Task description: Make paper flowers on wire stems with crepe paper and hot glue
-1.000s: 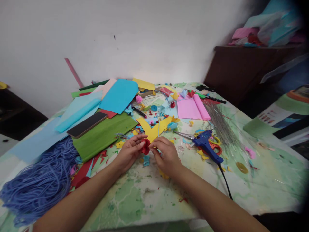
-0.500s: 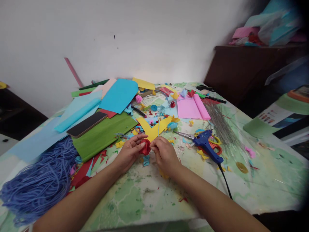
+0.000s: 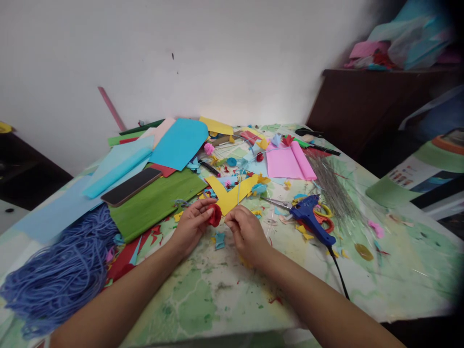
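A red crepe-paper flower [image 3: 215,215] is pinched between the thumb and fingers of my left hand [image 3: 192,223]. Just to its right, my right hand [image 3: 246,229] is closed in a pinch, its fingertips a small gap from the petals. A thin pale-blue strand [image 3: 239,186], perhaps a stem wire, rises from behind my right fist and curves away over the table; the fist hides its lower part. Beyond both hands lies a V-shaped piece of yellow paper [image 3: 228,198]. Below the flower is a blue paper scrap [image 3: 219,240].
On the right lie a blue glue gun [image 3: 308,215], scissors [image 3: 322,212] and a bundle of wires [image 3: 333,188]; a green bottle [image 3: 409,169] stands farther out. Leftward are a phone [image 3: 130,186], green paper [image 3: 159,198] and blue cord [image 3: 61,270]. Pink paper [image 3: 284,162] lies behind.
The red flower has shifted slightly left and up with my left hand. A gap has opened between it and my right fingertips, which were at its edge before.
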Available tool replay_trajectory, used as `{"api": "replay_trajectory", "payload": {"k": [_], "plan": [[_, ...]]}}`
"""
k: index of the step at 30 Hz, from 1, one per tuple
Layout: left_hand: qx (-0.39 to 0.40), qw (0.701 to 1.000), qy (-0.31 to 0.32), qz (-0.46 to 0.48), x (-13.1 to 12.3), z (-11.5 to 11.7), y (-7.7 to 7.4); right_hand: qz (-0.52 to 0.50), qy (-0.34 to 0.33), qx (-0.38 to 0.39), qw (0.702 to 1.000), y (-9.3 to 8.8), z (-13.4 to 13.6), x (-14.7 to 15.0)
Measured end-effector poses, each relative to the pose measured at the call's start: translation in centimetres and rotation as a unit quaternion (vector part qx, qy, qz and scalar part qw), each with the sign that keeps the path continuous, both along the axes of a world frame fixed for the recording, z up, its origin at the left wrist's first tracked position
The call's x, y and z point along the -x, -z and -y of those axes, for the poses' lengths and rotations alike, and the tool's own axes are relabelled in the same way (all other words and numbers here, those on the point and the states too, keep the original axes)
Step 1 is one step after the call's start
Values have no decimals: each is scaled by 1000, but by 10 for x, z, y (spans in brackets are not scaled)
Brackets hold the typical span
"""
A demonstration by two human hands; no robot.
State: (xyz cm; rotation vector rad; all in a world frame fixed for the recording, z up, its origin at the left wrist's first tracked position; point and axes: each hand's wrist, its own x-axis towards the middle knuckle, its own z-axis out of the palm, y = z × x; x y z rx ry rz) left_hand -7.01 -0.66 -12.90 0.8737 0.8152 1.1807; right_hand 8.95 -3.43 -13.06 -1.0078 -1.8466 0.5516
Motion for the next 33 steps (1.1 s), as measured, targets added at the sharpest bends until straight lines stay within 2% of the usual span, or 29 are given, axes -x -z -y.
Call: {"api": "replay_trajectory", "payload": {"k": [5,10,13,17,19,33], "plan": [[27,998,-5,58,2,-2,-1,-94,47,8,994,-4,0,-1],[100,987,41,123,2,1,-4,-171,73,81,979,-4,-5,-1],[109,984,47,135,3,1,-5,-233,74,148,958,0,-9,0],[109,984,48,134,2,1,-6,-306,69,257,914,2,-13,1],[109,984,46,131,1,1,-7,-327,73,286,898,1,-14,1],[110,987,40,109,-1,3,-10,-388,71,314,864,-1,-13,1]]}}
